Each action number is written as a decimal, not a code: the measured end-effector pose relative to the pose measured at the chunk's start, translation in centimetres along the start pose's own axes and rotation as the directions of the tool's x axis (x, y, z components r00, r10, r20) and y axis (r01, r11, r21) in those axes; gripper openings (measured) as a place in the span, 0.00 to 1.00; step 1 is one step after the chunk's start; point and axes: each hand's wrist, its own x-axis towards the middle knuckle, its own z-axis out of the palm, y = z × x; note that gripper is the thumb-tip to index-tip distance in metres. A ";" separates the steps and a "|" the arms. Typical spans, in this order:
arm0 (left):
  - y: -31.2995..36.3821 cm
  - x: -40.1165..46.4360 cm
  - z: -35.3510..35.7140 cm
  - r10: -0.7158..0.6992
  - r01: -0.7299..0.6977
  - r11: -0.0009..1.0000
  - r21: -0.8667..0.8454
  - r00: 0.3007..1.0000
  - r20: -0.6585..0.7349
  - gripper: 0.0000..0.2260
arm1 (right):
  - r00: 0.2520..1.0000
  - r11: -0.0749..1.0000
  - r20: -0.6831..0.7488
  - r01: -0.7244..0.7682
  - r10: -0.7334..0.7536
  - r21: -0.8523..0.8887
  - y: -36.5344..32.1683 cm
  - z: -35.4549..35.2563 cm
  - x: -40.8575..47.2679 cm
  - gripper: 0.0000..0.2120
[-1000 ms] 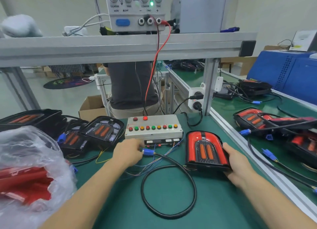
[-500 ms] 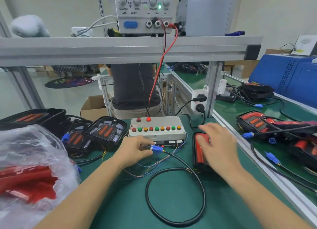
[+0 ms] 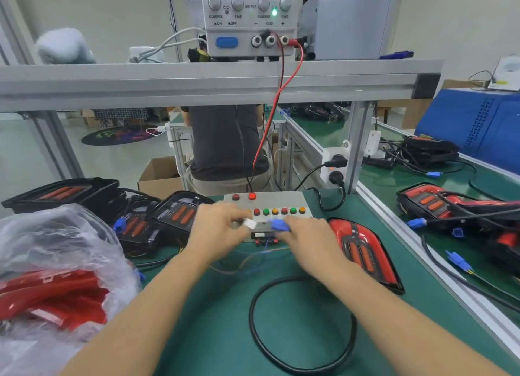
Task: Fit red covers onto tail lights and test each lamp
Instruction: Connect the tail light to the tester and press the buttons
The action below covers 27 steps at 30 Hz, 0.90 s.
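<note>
Hands are doing connector work right in front of the test box. The left hand pinches a small white plug and the right hand pinches the blue connector, the two held close together but, as far as I can tell, not mated yet. It's a bit blurry there, so I can't say whether the tips are touching.

The tail light with its red cover already on lies flat on the green surface, just to the right of the right hand, lens up. That makes sense to me: lens up means you can watch the lamps fire once the buttons get pressed. Its black cable loops loosely in front, so there's slack to bring the blue end up to the box without dragging the lamp.

My guess is this is the hook-up step before testing. The power supply on the shelf shows a green light, with its red lead running down behind the box.

More red covers sit in a plastic bag at the left, and uncovered lights wait beside it, so there's plenty left to do.
</note>
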 end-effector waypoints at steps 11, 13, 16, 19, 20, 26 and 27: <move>3.8 -4.4 1.6 0.351 -0.363 0.930 -0.056 0.833 0.428 0.20 | 0.806 0.344 -0.008 -0.244 0.593 0.907 7.8 -2.8 2.0 0.11; 4.8 -5.5 2.5 0.396 -0.375 0.916 -0.145 0.784 0.479 0.19 | 0.725 0.210 -0.046 -0.138 0.688 0.968 9.4 -4.0 2.0 0.11; 5.5 -6.1 4.2 0.401 -0.425 0.902 -0.077 0.760 0.511 0.24 | 0.621 0.138 -0.079 -0.048 0.779 0.989 12.1 -4.9 1.3 0.11; 6.5 -5.8 6.0 0.362 -0.385 0.921 -0.054 0.800 0.478 0.20 | 0.591 0.274 -0.076 -0.253 0.803 0.928 14.4 -3.9 -0.3 0.11; 6.8 -5.6 6.5 0.345 -0.347 0.934 -0.083 0.819 0.458 0.19 | 0.598 0.331 -0.062 -0.351 0.799 0.876 15.0 -3.1 -0.8 0.09; 7.9 -5.7 8.9 0.272 -0.217 0.961 -0.174 0.862 0.427 0.30 | 0.668 0.537 0.085 -0.660 0.739 0.525 14.9 0.8 -3.4 0.11; 8.0 -5.8 9.3 0.275 -0.211 0.959 -0.190 0.861 0.428 0.31 | 0.668 0.544 0.098 -0.674 0.738 0.499 14.8 0.9 -3.6 0.13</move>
